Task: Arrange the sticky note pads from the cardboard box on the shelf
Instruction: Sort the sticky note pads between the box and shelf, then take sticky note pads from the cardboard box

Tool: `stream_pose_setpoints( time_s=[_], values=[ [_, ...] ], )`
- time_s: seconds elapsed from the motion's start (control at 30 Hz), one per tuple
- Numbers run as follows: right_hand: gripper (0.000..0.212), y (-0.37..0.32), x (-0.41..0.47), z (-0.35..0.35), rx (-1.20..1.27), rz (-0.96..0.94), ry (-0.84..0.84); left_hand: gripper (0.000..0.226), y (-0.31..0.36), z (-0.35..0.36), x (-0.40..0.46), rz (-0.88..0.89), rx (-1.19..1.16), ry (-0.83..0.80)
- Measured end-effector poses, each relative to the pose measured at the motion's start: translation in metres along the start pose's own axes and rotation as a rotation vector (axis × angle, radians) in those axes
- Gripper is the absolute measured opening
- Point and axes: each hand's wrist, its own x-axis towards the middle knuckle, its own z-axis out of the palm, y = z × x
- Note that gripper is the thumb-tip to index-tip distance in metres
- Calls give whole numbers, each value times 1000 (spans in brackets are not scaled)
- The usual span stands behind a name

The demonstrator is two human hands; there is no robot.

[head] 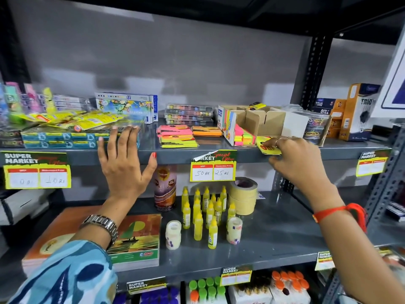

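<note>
A cardboard box (260, 122) with dividers stands on the upper shelf (219, 153), right of centre; a few pink and green pads (243, 137) show at its front. My right hand (295, 159) pinches a yellow sticky note pad (266, 145) at the shelf's front edge, just in front of the box. Left of the box lie pink and yellow pads (176, 136) and an orange pad stack (207, 131). My left hand (125, 163) is spread wide against the shelf edge, fingertips near a blue packet stack, holding nothing.
Blue packets (59, 138) and yellow packets crowd the upper shelf's left. Paint boxes (188, 114) sit behind the pads; a rubber-band tub (315, 126) and Trio boxes (359, 113) stand right. Glue bottles (206, 211), tape rolls, a can and notebooks (133, 238) fill the lower shelf.
</note>
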Motion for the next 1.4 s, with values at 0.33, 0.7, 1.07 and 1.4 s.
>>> stream_pose_setpoints(
  time_s=[0.33, 0.7, 1.07, 1.4],
  values=[
    [23, -25, 16, -1, 157, -39, 650, 64, -1, 0, 0, 8, 23, 0],
    [39, -136, 49, 6, 428, -457, 405, 62, -2, 1, 1, 28, 39, 14],
    [37, -160, 52, 5, 586, -350, -195, 66, -4, 3, 0, 38, 44, 3],
    [80, -186, 55, 9, 343, 20, -265, 67, -3, 3, 0, 23, 32, -5]
  ],
)
